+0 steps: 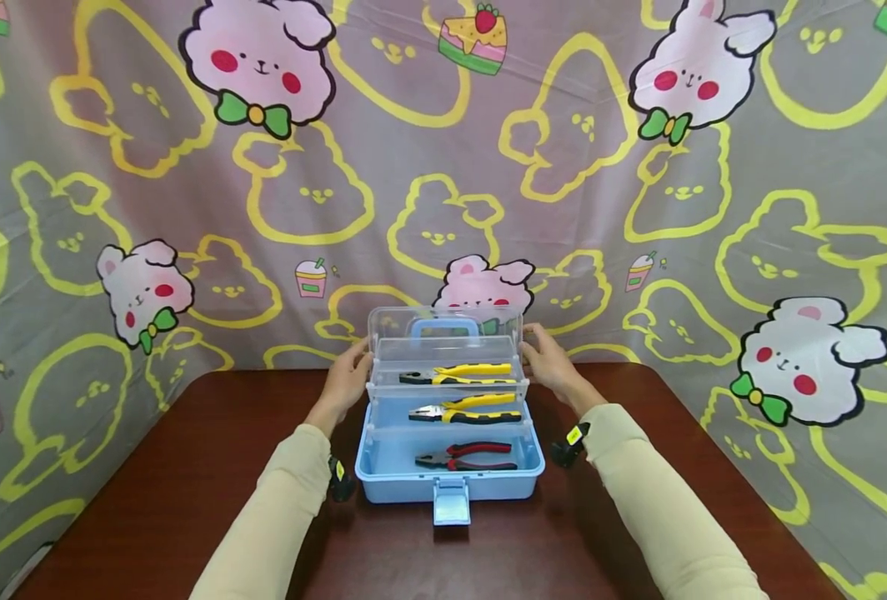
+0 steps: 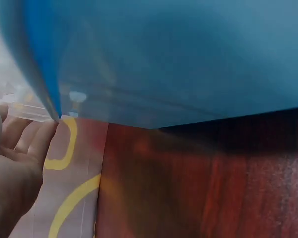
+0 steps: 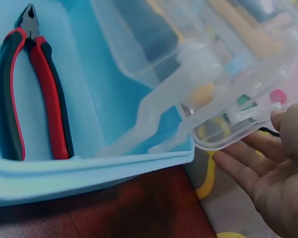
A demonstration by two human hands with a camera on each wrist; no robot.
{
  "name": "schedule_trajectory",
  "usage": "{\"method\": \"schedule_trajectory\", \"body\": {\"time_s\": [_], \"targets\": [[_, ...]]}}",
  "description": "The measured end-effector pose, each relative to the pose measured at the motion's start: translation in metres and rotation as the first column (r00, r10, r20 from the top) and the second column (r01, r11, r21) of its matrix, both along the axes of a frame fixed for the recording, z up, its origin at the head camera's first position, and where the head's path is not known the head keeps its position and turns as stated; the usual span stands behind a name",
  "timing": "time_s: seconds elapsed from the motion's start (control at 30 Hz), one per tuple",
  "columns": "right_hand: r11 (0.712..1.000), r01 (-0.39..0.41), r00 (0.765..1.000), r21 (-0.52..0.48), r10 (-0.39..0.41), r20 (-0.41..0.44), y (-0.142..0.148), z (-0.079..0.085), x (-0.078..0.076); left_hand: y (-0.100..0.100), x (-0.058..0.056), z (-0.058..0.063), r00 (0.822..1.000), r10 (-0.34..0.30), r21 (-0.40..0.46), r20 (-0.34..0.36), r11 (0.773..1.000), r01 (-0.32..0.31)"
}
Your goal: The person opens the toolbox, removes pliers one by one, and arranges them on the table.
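Observation:
A light blue toolbox stands open, its clear lid raised at the back and its clear trays fanned out in steps. My left hand holds the lid's left edge, fingertips at its rim in the left wrist view. On the opposite edge, my right hand grips the lid between thumb and fingers. Yellow-and-black pliers lie in the upper tray, with a second yellow-and-black pair in the tray below. Red-and-black pliers rest on the blue bottom.
The toolbox sits on a dark red-brown table. Its blue front latch hangs down, and a blue handle shows through the lid. Close behind the table's far edge hangs a patterned cloth, which also runs along both sides.

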State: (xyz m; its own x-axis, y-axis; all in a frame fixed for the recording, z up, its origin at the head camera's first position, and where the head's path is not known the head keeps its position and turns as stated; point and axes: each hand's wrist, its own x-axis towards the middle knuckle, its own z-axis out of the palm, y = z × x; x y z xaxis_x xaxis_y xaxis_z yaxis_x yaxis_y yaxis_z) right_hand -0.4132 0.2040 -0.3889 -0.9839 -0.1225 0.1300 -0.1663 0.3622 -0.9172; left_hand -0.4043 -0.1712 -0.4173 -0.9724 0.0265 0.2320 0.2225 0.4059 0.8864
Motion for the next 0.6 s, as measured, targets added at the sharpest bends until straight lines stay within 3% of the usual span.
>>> {"method": "schedule_trajectory", "body": {"time_s": [0.23, 0.43, 0.6], "targets": [[0.996, 0.024, 1.0, 0.084, -0.024, -0.01, -0.003, -0.003, -0.003, -0.002, 0.0, -0.003, 0.999, 0.005, -0.044, 0.053, 0.999, -0.003], [0.992, 0.03, 0.999, 0.124, -0.031, 0.012, -0.004, -0.005, -0.007, -0.003, 0.0, -0.005, 0.999, -0.014, -0.112, 0.049, 0.993, 0.02], [0.985, -0.014, 0.999, 0.172, 0.006, 0.049, -0.005, -0.009, -0.009, -0.003, -0.002, -0.01, 0.994, -0.041, -0.076, 0.098, 0.996, 0.049]]}}
